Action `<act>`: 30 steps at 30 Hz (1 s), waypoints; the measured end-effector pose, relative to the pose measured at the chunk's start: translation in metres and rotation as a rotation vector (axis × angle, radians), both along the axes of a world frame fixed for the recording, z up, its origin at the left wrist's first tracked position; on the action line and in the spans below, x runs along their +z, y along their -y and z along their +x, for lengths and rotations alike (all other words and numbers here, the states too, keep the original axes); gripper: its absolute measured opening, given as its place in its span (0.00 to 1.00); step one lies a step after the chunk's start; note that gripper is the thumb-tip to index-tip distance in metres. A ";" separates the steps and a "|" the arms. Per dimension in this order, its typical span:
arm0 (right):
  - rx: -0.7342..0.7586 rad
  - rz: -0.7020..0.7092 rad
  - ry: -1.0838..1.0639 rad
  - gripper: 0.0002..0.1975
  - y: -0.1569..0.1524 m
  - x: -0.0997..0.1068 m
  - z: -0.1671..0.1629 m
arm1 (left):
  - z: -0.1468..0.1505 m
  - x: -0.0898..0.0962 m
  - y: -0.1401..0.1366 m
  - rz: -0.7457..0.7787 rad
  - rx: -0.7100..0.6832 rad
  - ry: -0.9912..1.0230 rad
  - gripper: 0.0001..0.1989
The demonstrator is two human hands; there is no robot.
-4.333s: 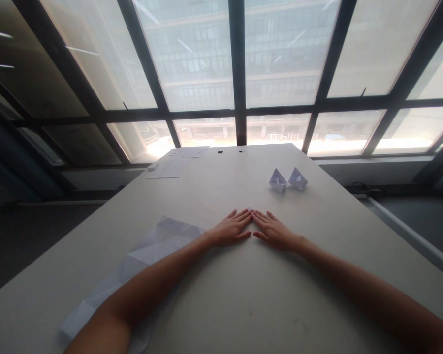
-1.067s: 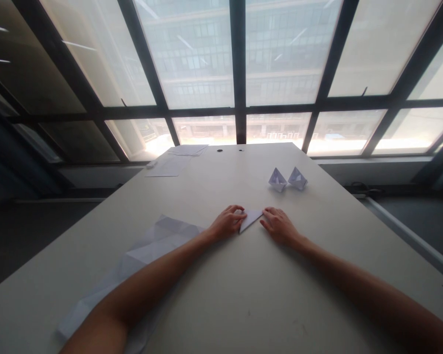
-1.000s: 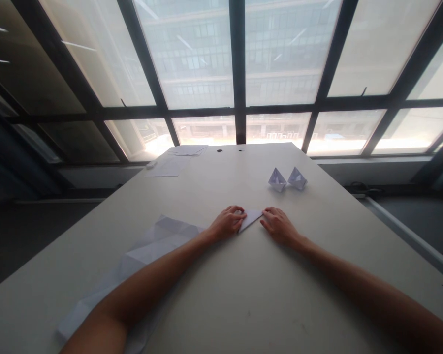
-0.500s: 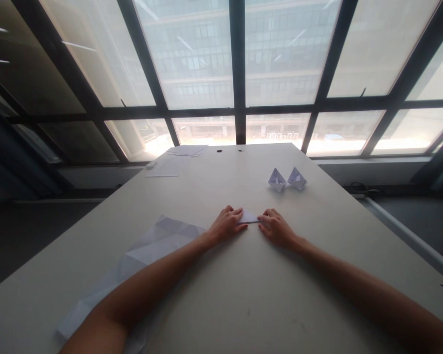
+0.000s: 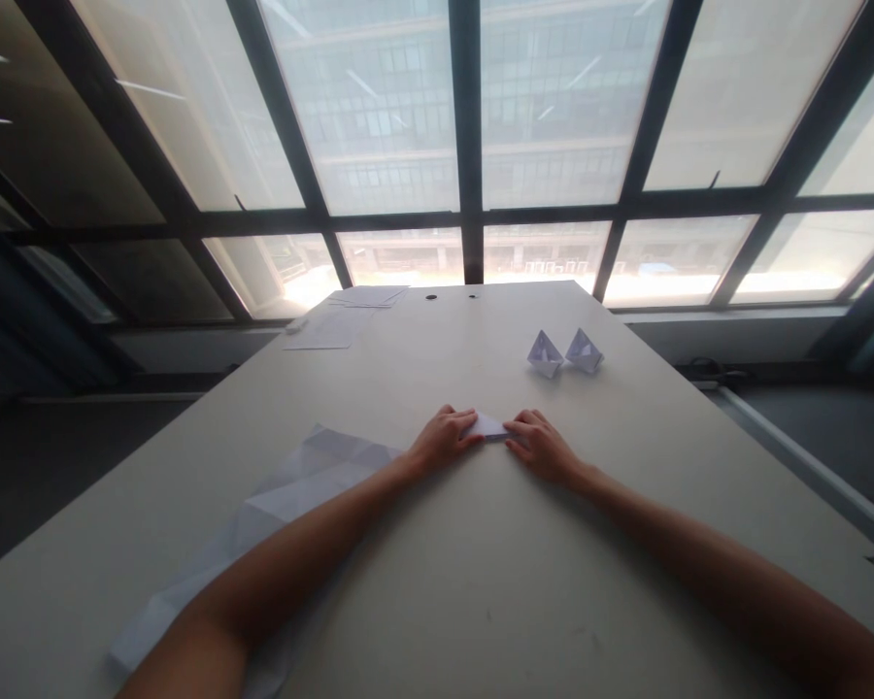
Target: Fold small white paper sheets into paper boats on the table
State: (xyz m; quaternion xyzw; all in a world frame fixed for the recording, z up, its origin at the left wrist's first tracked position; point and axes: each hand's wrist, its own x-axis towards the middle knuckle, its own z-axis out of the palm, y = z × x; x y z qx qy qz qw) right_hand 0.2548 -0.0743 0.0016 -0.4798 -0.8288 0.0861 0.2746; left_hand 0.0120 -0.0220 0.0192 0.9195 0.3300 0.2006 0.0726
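Note:
A small piece of folded white paper point(image 5: 489, 427) lies on the white table between my two hands, its near edge facing me. My left hand point(image 5: 446, 435) grips its left end, fingers on top and thumb along the near edge. On the opposite end, my right hand point(image 5: 540, 445) pinches the paper between fingers and thumb. Both hands cover the paper's ends, so only its middle shows. Beyond my right hand stand two folded paper boats, a left one point(image 5: 546, 355) and a right one point(image 5: 585, 352).
A large creased sheet of white paper point(image 5: 291, 505) lies partly beneath my left forearm. Flat sheets point(image 5: 321, 330) rest at the table's far left. Two dark round spots mark the far end of the table point(image 5: 437, 359), before tall framed windows point(image 5: 379, 107).
My right hand has shifted slightly left along the folded paper. More of the paper's near edge shows between my thumbs. The boats have stayed in place.

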 end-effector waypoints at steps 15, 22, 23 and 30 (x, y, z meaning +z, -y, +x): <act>-0.078 -0.025 -0.185 0.09 -0.004 0.003 0.000 | 0.008 0.003 0.013 -0.050 0.015 0.076 0.20; -0.111 0.031 -0.229 0.06 -0.003 0.005 -0.001 | 0.010 -0.001 0.014 -0.221 0.023 0.313 0.20; -0.111 0.044 -0.224 0.05 -0.003 0.005 -0.001 | 0.011 -0.001 0.014 -0.237 0.008 0.338 0.19; 0.004 0.069 -0.129 0.13 -0.003 0.002 0.001 | 0.013 -0.004 0.010 -0.334 -0.081 0.389 0.18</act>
